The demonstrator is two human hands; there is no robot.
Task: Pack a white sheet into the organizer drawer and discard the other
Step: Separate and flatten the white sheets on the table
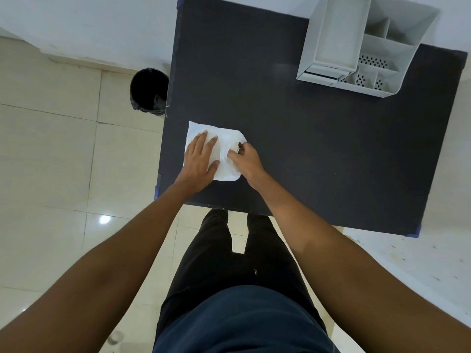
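Note:
A white sheet [224, 138] lies on the dark table [318, 149] near its front left corner. My left hand [201, 156] rests flat on the sheet's left part, fingers spread. My right hand [244, 159] pinches the sheet's right edge, which is bunched and curled up under the fingers. Whether a second sheet lies beneath cannot be told. The grey organizer [367, 44] stands at the table's far right, its drawer [334, 39] pulled out and holding nothing visible.
A black bin [149, 91] with a dark liner stands on the tiled floor just left of the table. The organizer's other compartments have perforated bottoms. My legs stand at the table's front edge.

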